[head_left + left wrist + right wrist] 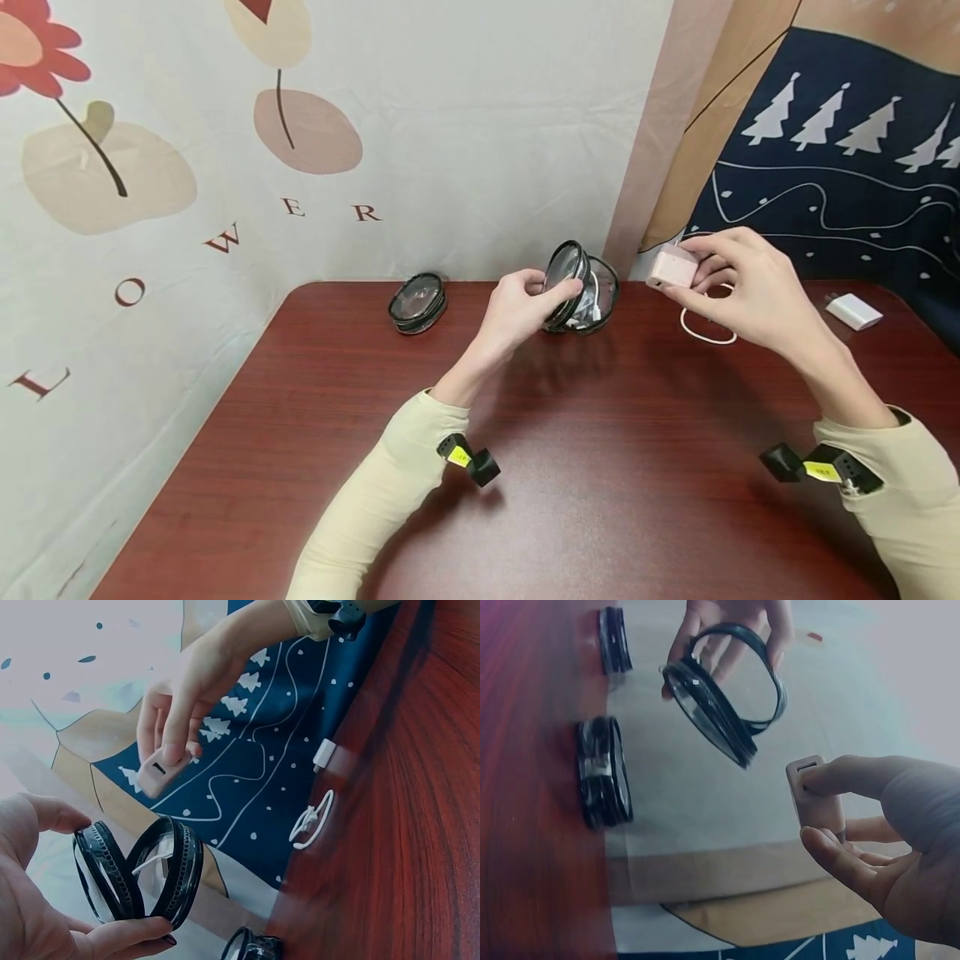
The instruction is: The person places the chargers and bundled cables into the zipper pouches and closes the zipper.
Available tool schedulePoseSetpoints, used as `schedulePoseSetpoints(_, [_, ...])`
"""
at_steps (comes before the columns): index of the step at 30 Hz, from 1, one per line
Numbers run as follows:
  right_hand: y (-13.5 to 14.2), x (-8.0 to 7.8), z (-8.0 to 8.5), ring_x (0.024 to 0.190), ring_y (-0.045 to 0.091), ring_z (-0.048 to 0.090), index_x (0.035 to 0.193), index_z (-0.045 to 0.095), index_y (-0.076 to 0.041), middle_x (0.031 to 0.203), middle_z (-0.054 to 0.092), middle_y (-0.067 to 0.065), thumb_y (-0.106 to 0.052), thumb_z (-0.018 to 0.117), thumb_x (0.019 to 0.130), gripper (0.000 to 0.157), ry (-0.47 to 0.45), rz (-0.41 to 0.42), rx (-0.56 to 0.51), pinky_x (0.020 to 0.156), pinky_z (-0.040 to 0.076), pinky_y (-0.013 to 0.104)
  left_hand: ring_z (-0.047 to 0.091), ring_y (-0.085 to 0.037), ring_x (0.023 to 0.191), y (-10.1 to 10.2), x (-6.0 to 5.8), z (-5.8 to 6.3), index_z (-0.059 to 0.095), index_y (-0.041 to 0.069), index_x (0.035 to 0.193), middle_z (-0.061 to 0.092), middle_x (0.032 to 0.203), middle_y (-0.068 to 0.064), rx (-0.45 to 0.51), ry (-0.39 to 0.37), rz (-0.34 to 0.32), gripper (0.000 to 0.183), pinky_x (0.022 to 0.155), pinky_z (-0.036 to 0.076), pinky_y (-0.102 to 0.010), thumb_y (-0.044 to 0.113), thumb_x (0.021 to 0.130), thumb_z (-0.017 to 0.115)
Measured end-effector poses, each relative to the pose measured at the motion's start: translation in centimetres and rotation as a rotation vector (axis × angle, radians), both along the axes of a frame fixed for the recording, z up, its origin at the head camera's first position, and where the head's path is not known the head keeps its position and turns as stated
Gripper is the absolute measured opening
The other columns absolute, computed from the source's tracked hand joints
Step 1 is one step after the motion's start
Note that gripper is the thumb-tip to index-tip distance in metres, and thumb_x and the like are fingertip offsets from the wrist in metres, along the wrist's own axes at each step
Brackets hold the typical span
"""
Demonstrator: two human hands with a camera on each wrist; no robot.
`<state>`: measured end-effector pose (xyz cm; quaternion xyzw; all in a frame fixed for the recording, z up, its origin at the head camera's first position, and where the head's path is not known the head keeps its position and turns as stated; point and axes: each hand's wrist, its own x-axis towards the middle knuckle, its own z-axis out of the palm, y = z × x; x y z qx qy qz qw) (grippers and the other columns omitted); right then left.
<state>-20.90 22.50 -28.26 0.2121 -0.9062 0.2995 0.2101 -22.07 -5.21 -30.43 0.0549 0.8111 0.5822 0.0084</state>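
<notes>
My left hand (517, 312) grips a round clear zip pouch (105, 874) with black trim, held unzipped above the table. Its two halves stand apart like a clamshell, thumb on one side and fingers on the other. A white cable end (154, 862) shows within the pouch's outline in the left wrist view; whether it lies inside I cannot tell. To the right, my right hand (750, 287) pinches a pale pink charger plug (672, 267) between thumb and fingers, apart from the pouch. The charger's USB port faces the right wrist camera.
A similar round pouch (417, 304) lies at the back left of the dark red table (600, 500). Another pouch (604, 772) sits near the wall, partly behind the held one. On the right are a coiled white cable (708, 337) and a white charger (853, 311).
</notes>
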Motion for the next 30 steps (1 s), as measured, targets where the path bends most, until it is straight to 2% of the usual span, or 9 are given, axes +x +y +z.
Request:
schedulePoseSetpoints(6, [-1.1, 0.4, -0.2, 0.071, -0.001, 0.060, 0.119, 0.069, 0.000, 0.107, 0.056, 0.012, -0.005, 0.088, 0.074, 0.050, 0.062, 0.077, 0.020, 0.065, 0.042, 0.004, 0.049, -0.008, 0.065, 0.2, 0.1, -0.3, 0.063, 0.007, 0.083, 0.060, 0.068, 0.004, -0.010, 0.027, -0.025, 0.033, 0.058, 0.041, -0.023, 0.037, 0.086, 0.075])
schedulePoseSetpoints(8, [-1.4, 0.5, -0.3, 0.071, 0.002, 0.061, 0.119, 0.069, -0.001, 0.107, 0.056, 0.011, -0.006, 0.089, 0.073, 0.050, 0.075, 0.087, 0.025, 0.063, 0.042, 0.006, 0.048, -0.008, 0.064, 0.2, 0.1, -0.3, 0.062, 0.008, 0.081, 0.059, 0.067, 0.005, -0.010, 0.030, -0.031, 0.032, 0.058, 0.040, -0.023, 0.037, 0.086, 0.075])
schedulePoseSetpoints(12, [-2.0, 0.7, -0.5, 0.069, 0.005, 0.062, 0.119, 0.069, -0.003, 0.105, 0.057, 0.009, -0.007, 0.089, 0.073, 0.050, 0.102, 0.109, 0.032, 0.061, 0.042, 0.007, 0.057, -0.011, 0.078, 0.4, 0.1, -0.4, 0.071, 0.006, 0.097, 0.068, 0.083, 0.001, -0.035, 0.031, -0.024, 0.034, 0.066, 0.046, -0.024, 0.038, 0.086, 0.076])
schedulePoseSetpoints(16, [-2.5, 1.0, -0.7, 0.067, 0.007, 0.065, 0.118, 0.070, -0.004, 0.103, 0.056, 0.006, -0.007, 0.090, 0.073, 0.050, 0.103, 0.145, 0.010, 0.059, 0.044, 0.008, 0.062, -0.016, 0.094, 0.5, 0.1, -0.4, 0.070, 0.005, 0.111, 0.070, 0.100, -0.004, -0.073, 0.021, -0.013, 0.044, 0.077, 0.050, -0.027, 0.039, 0.086, 0.077])
schedulePoseSetpoints(24, [-3.3, 1.0, -1.4, 0.066, 0.010, 0.065, 0.117, 0.069, -0.003, 0.102, 0.056, 0.006, -0.003, 0.090, 0.071, 0.051, 0.109, 0.199, -0.002, 0.055, 0.042, 0.012, 0.064, -0.017, 0.092, 0.8, 0.4, -0.4, 0.067, 0.004, 0.116, 0.071, 0.103, -0.005, -0.075, -0.019, -0.026, 0.049, 0.075, 0.052, -0.027, 0.042, 0.086, 0.077])
schedulePoseSetpoints(30, [-3.9, 1.0, -2.2, 0.073, 0.013, 0.066, 0.118, 0.068, 0.001, 0.107, 0.056, 0.009, 0.003, 0.089, 0.071, 0.052, 0.089, 0.246, -0.015, 0.065, 0.047, 0.008, 0.066, -0.015, 0.095, 1.0, 0.7, -0.4, 0.064, 0.001, 0.121, 0.074, 0.105, -0.008, -0.072, -0.045, -0.045, 0.055, 0.077, 0.052, -0.027, 0.042, 0.087, 0.077])
